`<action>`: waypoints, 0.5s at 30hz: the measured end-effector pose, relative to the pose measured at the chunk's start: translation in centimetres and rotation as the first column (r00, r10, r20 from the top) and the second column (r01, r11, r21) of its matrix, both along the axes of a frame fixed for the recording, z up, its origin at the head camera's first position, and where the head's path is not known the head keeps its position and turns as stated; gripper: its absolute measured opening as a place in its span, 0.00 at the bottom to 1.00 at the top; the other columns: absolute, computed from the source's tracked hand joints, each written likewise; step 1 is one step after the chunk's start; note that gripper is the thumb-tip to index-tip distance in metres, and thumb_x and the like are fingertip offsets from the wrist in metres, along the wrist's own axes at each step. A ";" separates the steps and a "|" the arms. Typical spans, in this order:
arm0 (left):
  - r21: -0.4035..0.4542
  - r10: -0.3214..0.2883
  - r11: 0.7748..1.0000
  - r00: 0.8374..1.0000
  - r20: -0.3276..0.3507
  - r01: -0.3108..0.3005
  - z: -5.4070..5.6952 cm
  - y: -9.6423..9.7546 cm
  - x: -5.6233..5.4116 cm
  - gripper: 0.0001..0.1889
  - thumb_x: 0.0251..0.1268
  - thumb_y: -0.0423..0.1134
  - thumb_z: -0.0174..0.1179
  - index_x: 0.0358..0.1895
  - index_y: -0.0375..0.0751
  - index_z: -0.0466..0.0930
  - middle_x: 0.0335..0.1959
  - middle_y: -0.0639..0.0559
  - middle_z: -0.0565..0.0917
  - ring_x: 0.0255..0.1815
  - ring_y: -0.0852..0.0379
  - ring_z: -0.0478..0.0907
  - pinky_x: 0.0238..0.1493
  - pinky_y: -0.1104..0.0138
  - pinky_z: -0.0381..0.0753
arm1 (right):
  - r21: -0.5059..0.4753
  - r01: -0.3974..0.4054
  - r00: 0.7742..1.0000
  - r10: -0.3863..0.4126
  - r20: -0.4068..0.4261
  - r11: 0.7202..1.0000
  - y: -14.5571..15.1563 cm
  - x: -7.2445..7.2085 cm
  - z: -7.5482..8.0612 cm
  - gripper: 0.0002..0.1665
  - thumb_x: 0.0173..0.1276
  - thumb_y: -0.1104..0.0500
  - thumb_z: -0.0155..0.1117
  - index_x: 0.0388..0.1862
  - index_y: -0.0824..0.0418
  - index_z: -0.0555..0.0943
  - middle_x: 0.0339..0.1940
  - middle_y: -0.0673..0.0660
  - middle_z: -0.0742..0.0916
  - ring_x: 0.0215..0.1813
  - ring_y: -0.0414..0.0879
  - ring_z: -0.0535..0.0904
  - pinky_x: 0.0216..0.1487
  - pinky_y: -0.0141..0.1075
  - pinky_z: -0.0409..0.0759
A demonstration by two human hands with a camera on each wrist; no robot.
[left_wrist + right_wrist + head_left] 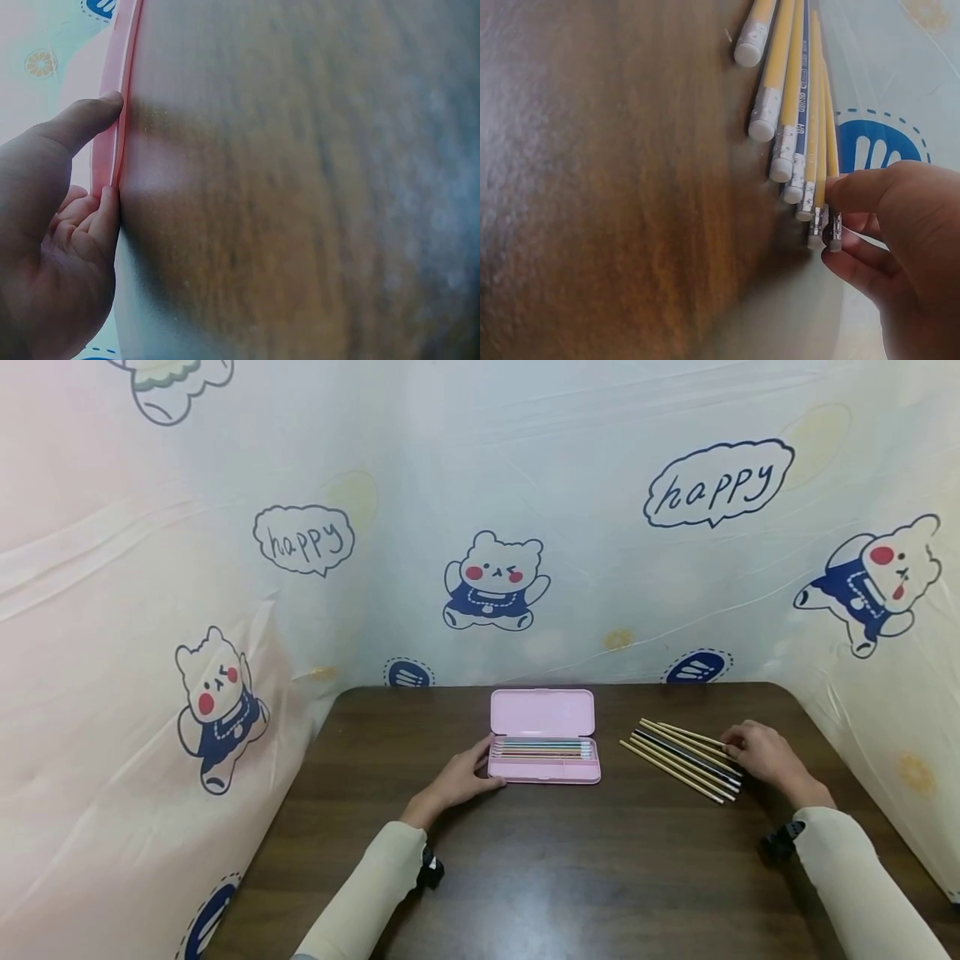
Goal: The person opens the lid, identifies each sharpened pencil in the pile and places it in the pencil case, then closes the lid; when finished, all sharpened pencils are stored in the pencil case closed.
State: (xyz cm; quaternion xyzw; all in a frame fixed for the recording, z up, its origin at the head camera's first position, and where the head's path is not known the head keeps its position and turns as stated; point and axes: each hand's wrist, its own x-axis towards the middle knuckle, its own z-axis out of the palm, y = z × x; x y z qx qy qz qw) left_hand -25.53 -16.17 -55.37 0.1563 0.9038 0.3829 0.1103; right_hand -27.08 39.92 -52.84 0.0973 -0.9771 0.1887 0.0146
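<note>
A pink pencil case (543, 771) lies with its lid (542, 712) raised toward the back, and several pencils (542, 748) lie lengthwise inside. My left hand (459, 779) holds the case by its left end, thumb at the front edge and fingers along the side; the left wrist view shows this hand (71, 187) on the pink rim (112, 142). At the right, my right hand (767, 756) pinches the eraser end of the outermost yellow pencil (831, 135). Beside it several more yellow pencils (667, 770) and a dark blue one (684, 750) lie fanned, erasers toward me.
Both things rest on a dark brown wooden table (570, 877). A pale cloth (585, 577) printed with bears and the word "happy" hangs behind the table and along both sides. Black wrist straps sit on both forearms.
</note>
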 end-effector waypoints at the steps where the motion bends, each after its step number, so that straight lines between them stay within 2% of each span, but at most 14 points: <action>1: 0.000 -0.001 1.000 1.000 0.001 0.001 0.0 0.0 0.0 0.52 0.69 0.54 0.73 0.89 0.52 0.50 0.88 0.47 0.58 0.84 0.46 0.65 0.81 0.50 0.69 | 0.001 -0.001 1.000 0.001 -0.001 1.000 0.0 0.0 0.0 0.09 0.72 0.67 0.66 0.46 0.72 0.86 0.41 0.69 0.86 0.42 0.60 0.82 0.46 0.61 0.82; 8: -0.001 -0.004 1.000 1.000 0.003 0.004 0.0 0.0 0.0 0.52 0.70 0.54 0.72 0.89 0.52 0.49 0.88 0.48 0.58 0.85 0.46 0.65 0.81 0.50 0.68 | -0.003 -0.030 0.999 0.029 -0.029 1.000 -0.2 0.2 0.7 0.09 0.73 0.67 0.67 0.48 0.72 0.88 0.43 0.70 0.89 0.43 0.61 0.85 0.45 0.61 0.84; 15: 0.003 -0.008 1.000 1.000 -0.001 0.008 0.0 -0.1 0.0 0.52 0.70 0.53 0.72 0.89 0.51 0.49 0.88 0.47 0.58 0.85 0.45 0.65 0.81 0.50 0.68 | -0.011 -0.080 0.989 0.078 -0.124 0.997 -0.7 0.5 1.7 0.09 0.74 0.68 0.68 0.49 0.70 0.89 0.45 0.70 0.90 0.45 0.65 0.87 0.45 0.61 0.85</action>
